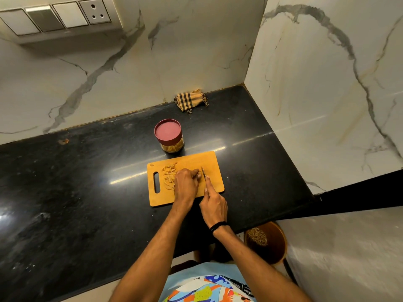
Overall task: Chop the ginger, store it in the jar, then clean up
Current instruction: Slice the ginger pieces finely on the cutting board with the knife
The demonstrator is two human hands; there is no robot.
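Observation:
A wooden cutting board [211, 162] lies on the black counter. Cut ginger pieces [169, 171] are heaped on its left half. My left hand [185, 186] presses down on a ginger piece at the board's middle, fingertips curled. My right hand [212, 202] grips a small knife [203, 172], its blade standing just right of my left fingertips. Behind the board stands a clear jar [171, 137] with a maroon lid on it and yellowish pieces inside.
A checked cloth [190, 100] lies crumpled against the marble back wall. A brown bin [272, 245] with scraps sits on the floor below the counter's right end. A marble side wall bounds the counter [76, 182] on the right. A switch panel [56, 16] is mounted upper left.

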